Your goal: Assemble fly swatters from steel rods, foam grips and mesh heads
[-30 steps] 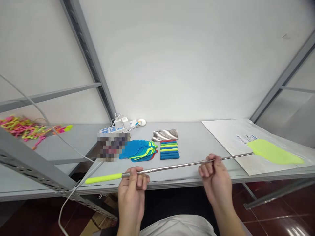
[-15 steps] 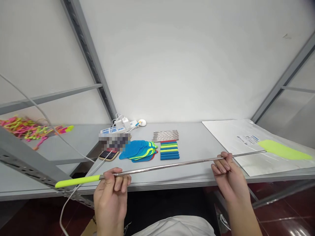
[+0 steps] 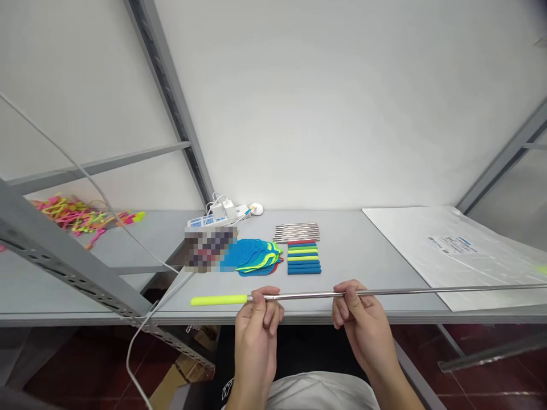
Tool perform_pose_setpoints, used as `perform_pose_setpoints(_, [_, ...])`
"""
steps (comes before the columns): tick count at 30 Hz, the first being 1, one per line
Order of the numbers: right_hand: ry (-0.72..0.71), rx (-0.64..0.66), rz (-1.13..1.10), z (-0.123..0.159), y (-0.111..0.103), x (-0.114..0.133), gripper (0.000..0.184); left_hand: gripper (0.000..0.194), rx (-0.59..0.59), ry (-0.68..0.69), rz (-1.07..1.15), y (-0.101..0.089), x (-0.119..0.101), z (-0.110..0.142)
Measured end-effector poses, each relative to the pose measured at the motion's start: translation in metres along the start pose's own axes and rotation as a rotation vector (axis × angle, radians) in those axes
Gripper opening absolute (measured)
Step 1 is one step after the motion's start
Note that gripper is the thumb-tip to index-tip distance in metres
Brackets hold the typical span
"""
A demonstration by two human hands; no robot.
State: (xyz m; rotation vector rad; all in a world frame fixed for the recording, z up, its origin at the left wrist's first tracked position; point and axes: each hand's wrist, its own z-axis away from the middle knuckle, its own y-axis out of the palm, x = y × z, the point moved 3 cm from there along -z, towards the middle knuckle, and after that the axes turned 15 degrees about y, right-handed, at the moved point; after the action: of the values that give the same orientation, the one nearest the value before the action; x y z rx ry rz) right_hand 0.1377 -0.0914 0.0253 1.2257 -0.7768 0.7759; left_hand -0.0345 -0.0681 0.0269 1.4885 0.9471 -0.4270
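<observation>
A telescopic fly swatter [image 3: 305, 295] with a shiny metal rod and a yellow-green grip lies nearly level across the front of the shelf. My left hand [image 3: 257, 330] is closed around the rod just beside the grip. Farther along to the right, my right hand [image 3: 365, 324] pinches the rod between thumb and fingers. Only a sliver of yellow at the right edge shows where the swatter head may be. Behind the rod lie a pile of blue and yellow-green mesh swatter heads [image 3: 252, 256], a row of coloured grips [image 3: 303, 265] and several metal rods [image 3: 296, 233].
A white plastic mailing bag [image 3: 410, 245] covers the right of the grey shelf [image 3: 350, 250]. Toward the back left stands a power strip [image 3: 209, 220] with plugs, near a blurred patch. A white cable [image 3: 137, 353] hangs past a metal post. Colourful pieces [image 3: 81, 213] lie far left.
The fly swatter has shifted right in view, taking its head almost wholly out of frame. My hands are closer together, the left having moved right and the right having moved left. The camera view has shifted slightly.
</observation>
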Motion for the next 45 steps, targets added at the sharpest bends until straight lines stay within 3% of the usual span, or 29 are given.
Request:
perform_pose_setpoints(7, [-0.045, -0.065, -0.089, -0.002, -0.013, 0.011, 0.022, 0.031, -0.173, 0.083, 0.051, -0.020, -0.022, -0.015])
perform_pose_setpoints(14, [-0.110, -0.146, -0.346, -0.010, -0.035, 0.037, 0.017, 0.027, -0.336, 0.202, 0.156, -0.037, -0.052, -0.039])
perform_pose_setpoints(18, [-0.070, -0.114, -0.396, -0.017, -0.043, 0.043, 0.017, 0.031, -0.367, 0.179, 0.142, -0.044, -0.058, -0.050])
perform_pose_setpoints(22, [-0.164, -0.205, -0.388, -0.016, -0.055, 0.051, 0.017, 0.036, -0.431, 0.318, 0.041, -0.051, -0.066, -0.053])
perform_pose_setpoints(25, [-0.218, -0.259, -0.367, -0.013, -0.058, 0.055, 0.018, 0.032, -0.412, 0.333, 0.049, -0.049, -0.065, -0.050])
perform_pose_setpoints(30, [-0.180, -0.214, -0.256, -0.012, -0.045, 0.044, 0.017, 0.030, -0.400, 0.321, 0.058, -0.045, -0.061, -0.047])
perform_pose_setpoints(36, [-0.138, -0.103, -0.141, -0.009, -0.020, 0.021, 0.015, 0.030, -0.401, 0.398, 0.043, -0.038, -0.059, -0.044])
perform_pose_setpoints(41, [-0.090, -0.037, -0.118, -0.007, -0.003, 0.005, 0.020, 0.030, -0.387, 0.338, 0.045, -0.022, -0.036, -0.029])
perform_pose_setpoints(45, [-0.036, 0.087, -0.095, -0.006, 0.014, -0.014, 0.020, 0.034, -0.241, 0.235, 0.033, -0.004, -0.010, -0.005])
